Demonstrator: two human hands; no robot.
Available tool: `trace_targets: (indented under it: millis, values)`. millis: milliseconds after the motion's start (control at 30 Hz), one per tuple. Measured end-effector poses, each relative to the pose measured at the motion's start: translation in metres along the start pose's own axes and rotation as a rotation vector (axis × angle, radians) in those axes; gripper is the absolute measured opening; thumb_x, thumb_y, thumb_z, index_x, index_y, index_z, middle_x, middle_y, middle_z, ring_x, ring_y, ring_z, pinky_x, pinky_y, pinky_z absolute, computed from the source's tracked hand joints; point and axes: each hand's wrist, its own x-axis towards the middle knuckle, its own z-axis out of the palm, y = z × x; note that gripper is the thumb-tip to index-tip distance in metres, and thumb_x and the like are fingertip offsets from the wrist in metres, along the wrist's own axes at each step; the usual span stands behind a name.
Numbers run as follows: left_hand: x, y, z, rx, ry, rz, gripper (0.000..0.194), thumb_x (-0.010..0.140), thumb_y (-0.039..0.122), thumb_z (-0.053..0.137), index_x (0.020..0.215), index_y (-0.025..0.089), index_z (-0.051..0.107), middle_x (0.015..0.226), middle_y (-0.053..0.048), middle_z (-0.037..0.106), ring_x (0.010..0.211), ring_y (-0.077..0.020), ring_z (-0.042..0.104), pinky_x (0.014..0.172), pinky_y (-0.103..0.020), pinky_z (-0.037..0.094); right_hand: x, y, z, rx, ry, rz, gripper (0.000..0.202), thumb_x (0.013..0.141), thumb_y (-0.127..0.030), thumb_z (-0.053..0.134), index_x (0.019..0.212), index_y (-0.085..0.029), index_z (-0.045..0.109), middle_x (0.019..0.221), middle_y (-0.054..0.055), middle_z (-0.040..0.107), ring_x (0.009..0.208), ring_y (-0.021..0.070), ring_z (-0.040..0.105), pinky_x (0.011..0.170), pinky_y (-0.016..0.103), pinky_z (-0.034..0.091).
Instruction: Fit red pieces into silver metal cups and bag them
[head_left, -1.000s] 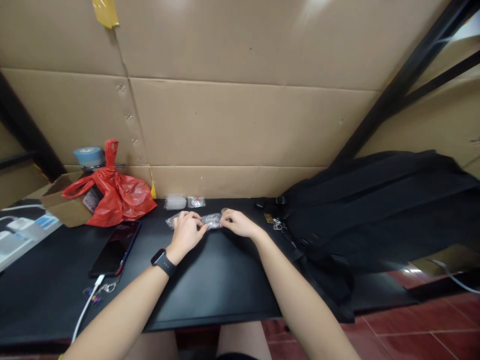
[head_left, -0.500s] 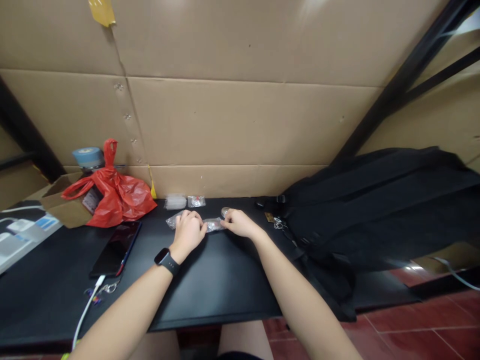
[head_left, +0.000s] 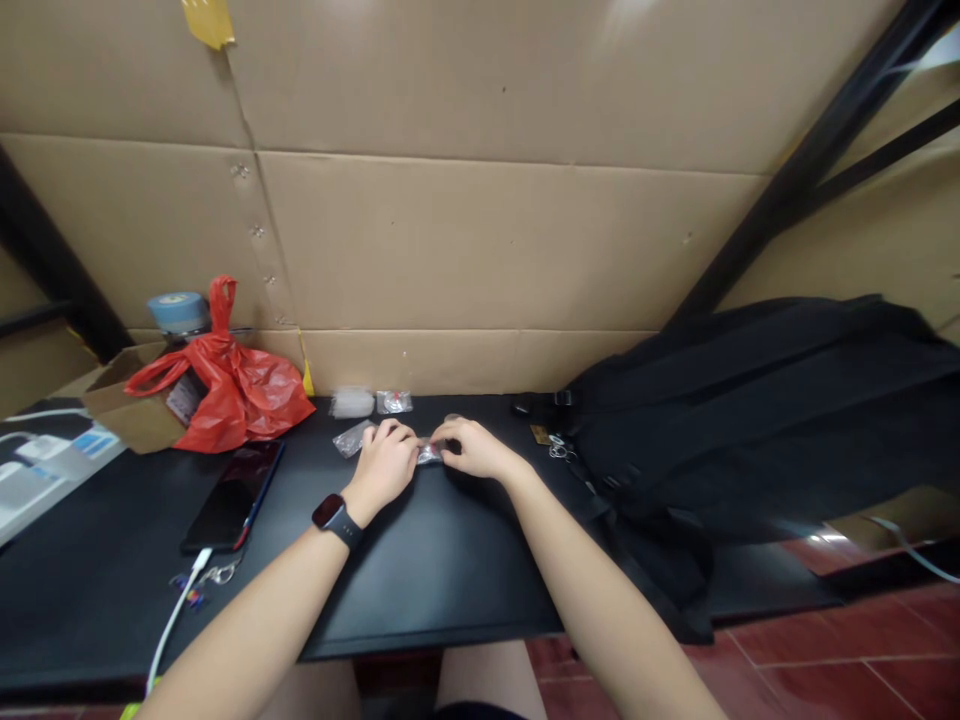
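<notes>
A small clear plastic packet (head_left: 429, 454) lies on the black tabletop between my two hands. My left hand (head_left: 385, 462), with a watch on its wrist, is closed on the packet's left end. From the other side, my right hand (head_left: 477, 448) pinches the packet with thumb and fingers. A clear, roundish thing (head_left: 453, 418) peeks out behind my right hand, mostly hidden. To the left of my left hand, another clear plastic bag (head_left: 351, 438) lies flat. What is inside the pinched packet is too small to make out.
At the back lie a stack of clear bags (head_left: 352, 402) and a small packet (head_left: 394, 402). Leftward are a charging phone (head_left: 234, 496), a red plastic bag (head_left: 240, 395) and a power strip (head_left: 56, 470). On the right, a black backpack (head_left: 757, 430) lies near keys (head_left: 559, 446).
My right hand has shifted left, closer to my left hand. Less of the packet shows between them, and more of the round clear thing is covered.
</notes>
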Motion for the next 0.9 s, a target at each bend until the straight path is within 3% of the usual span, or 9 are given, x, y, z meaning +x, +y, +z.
trace_targets:
  millis: [167,300,400,567,733,833,900]
  values:
    - [-0.002,-0.001,0.001,0.008,-0.019,-0.034,0.028,0.093,0.041,0.055,0.108,0.024,0.070,0.120,-0.010,0.063,0.122,-0.0313,0.041,0.095,-0.047,0.034,-0.001,0.004,0.007,0.001,-0.048,0.033,0.039,0.072,-0.022,0.077,0.111,-0.019,0.071,0.108,0.009,0.071,0.103,0.0241,0.061,0.097,0.038,0.043]
    - [-0.004,-0.002,0.003,0.020,-0.025,-0.055,0.023,0.086,0.029,0.061,0.107,0.023,0.069,0.124,-0.010,0.060,0.125,-0.0324,0.039,0.097,-0.048,0.034,0.000,0.006,0.008,0.024,-0.041,0.077,0.028,0.080,-0.022,0.072,0.108,-0.019,0.073,0.108,0.010,0.072,0.104,0.0234,0.061,0.097,0.038,0.043]
    - [-0.003,-0.004,0.005,-0.014,-0.028,-0.069,0.017,0.090,0.023,0.054,0.098,0.022,0.069,0.120,-0.009,0.061,0.123,-0.0305,0.041,0.095,-0.047,0.035,-0.001,0.007,0.004,0.128,-0.065,0.080,0.023,0.085,-0.024,0.068,0.107,-0.018,0.073,0.105,0.009,0.072,0.097,0.0211,0.064,0.090,0.033,0.046]
    - [-0.001,-0.007,0.010,-0.131,-0.036,-0.165,0.023,0.096,0.030,0.049,0.096,0.022,0.070,0.121,-0.008,0.061,0.121,-0.0290,0.041,0.094,-0.047,0.036,-0.005,0.015,-0.002,0.230,-0.148,0.234,0.024,0.091,-0.034,0.059,0.094,-0.015,0.074,0.081,0.004,0.071,0.073,0.0164,0.063,0.068,0.026,0.046]
    - [-0.001,-0.006,0.011,-0.123,-0.045,-0.187,0.026,0.096,0.034,0.049,0.089,0.021,0.070,0.118,-0.008,0.061,0.120,-0.0289,0.041,0.096,-0.047,0.035,-0.006,0.023,0.002,0.362,-0.104,0.348,0.028,0.084,-0.029,0.067,0.108,-0.016,0.066,0.073,0.001,0.071,0.065,0.0148,0.064,0.064,0.024,0.045]
    - [-0.001,-0.004,0.006,-0.045,0.007,-0.165,0.019,0.092,0.033,0.056,0.104,0.021,0.065,0.119,-0.009,0.060,0.120,-0.0295,0.040,0.096,-0.046,0.035,-0.005,0.024,0.003,0.305,-0.080,0.353,0.029,0.079,-0.023,0.070,0.107,-0.017,0.064,0.070,-0.001,0.069,0.062,0.0142,0.063,0.065,0.024,0.046]
    - [-0.001,-0.002,0.000,-0.012,0.045,-0.144,0.029,0.089,0.030,0.059,0.117,0.021,0.058,0.122,-0.010,0.058,0.120,-0.0296,0.040,0.095,-0.045,0.036,-0.005,0.025,0.003,0.176,0.029,0.327,0.028,0.077,-0.021,0.072,0.104,-0.018,0.065,0.077,0.001,0.069,0.069,0.0155,0.063,0.071,0.026,0.046]
